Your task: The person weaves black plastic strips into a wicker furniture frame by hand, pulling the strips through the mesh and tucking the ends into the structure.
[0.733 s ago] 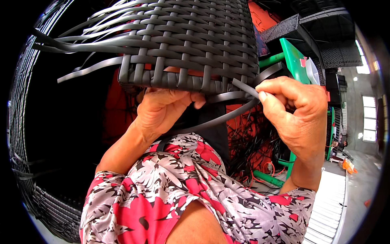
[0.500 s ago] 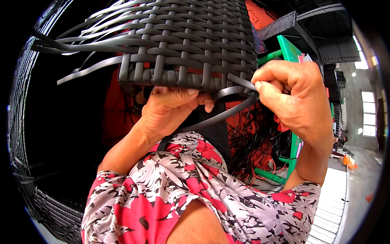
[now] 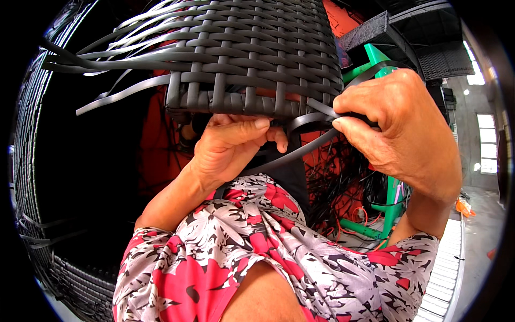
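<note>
Though at wicker edge (image 3: 230,102); hands (image 3: 230,140) (image 3: 399,131) apart

No lettering, label, number or sign can be read anywhere in view.

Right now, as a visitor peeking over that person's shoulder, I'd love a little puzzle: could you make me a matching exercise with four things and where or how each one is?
Things:
1. Left hand
2. Right hand
3. Loose strips
4. Floral top

Places, colours, states:
A. sticking out past the left side of the woven piece
B. pink, grey and black
C. pinching a dark strip
D. at the lower edge of the woven piece

Right pairs: 1-D, 2-C, 3-A, 4-B
</note>
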A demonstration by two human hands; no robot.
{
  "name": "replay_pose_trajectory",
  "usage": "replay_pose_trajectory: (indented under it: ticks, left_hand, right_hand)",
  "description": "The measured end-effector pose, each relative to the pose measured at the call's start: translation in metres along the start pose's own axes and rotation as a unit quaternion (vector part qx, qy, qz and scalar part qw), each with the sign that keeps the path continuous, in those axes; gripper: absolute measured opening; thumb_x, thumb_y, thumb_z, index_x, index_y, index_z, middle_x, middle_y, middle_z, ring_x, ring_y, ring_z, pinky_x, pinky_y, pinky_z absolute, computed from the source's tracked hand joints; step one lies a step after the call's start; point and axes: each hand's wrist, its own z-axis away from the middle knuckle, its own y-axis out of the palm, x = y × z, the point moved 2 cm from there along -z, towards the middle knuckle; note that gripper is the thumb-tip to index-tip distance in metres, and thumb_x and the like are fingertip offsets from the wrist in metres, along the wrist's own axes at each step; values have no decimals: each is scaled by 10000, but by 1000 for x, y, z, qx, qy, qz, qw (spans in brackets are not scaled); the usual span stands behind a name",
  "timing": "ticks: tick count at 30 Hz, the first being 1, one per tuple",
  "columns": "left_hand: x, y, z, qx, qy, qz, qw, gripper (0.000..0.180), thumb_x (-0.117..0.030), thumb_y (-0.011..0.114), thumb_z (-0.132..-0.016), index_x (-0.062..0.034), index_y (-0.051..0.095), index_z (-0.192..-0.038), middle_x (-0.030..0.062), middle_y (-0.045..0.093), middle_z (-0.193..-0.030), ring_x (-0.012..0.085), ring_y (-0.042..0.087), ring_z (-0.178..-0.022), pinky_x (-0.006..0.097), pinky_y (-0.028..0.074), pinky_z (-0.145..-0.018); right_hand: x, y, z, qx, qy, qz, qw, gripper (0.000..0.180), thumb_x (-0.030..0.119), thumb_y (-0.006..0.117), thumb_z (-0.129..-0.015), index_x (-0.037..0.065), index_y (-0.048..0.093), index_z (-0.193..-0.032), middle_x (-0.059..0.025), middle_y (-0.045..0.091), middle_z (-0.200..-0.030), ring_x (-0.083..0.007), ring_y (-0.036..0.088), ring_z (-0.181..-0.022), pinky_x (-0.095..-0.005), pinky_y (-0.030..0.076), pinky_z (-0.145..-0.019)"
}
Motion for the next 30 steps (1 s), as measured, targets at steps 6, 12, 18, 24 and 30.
replay_pose_trajectory:
  ticks: [6, 12, 18, 24, 30]
  left_hand:
    - [4, 0, -2, 20, -3, 30, 999, 292, 20, 562, -938, -78, 619, -1208, 127, 607, -1296, 220, 590, -1133, 407, 528, -760]
    - [2, 6, -3, 7, -8, 76, 997, 237, 18, 580, -924, -93, 636, -1126, 61, 642, -1204, 212, 590, -1130, 412, 519, -757]
    - [-2, 9, -6, -48, -49, 116, 991, 398, -3, 588, -886, -155, 571, -1253, 93, 579, -1316, 270, 517, -1211, 436, 482, -741]
    - [-1, 4, -12, -29, -48, 98, 994, 469, 13, 590, -871, -127, 547, -1317, 108, 535, -1385, 273, 507, -1248, 468, 512, -854]
    - [5, 12, -18, -40, -53, 67, 996, 480, 22, 608, -861, -130, 568, -1315, 59, 543, -1379, 231, 483, -1299, 491, 498, -930]
  right_hand:
    - [-10, 4, 1, 30, 33, -26, 999, 82, 28, 652, -773, -43, 622, -746, -114, 537, -549, -227, 564, -474, -340, 402, -469]
    - [-15, 10, 1, -7, 22, -33, 999, 85, 37, 652, -800, -36, 635, -759, -85, 553, -559, -174, 541, -473, -306, 392, -472]
    - [-17, 18, 14, -98, 106, -167, 975, 63, -1, 699, -801, -34, 683, -853, -64, 634, -711, -138, 584, -610, -273, 444, -553]
    - [-21, 25, 17, -161, 103, -205, 960, 87, -30, 707, -779, -43, 667, -854, -109, 666, -781, -211, 644, -684, -296, 491, -617]
    - [-16, 29, 11, -196, 82, -164, 963, 187, -43, 727, -770, -13, 681, -949, -99, 684, -821, -182, 664, -739, -264, 505, -673]
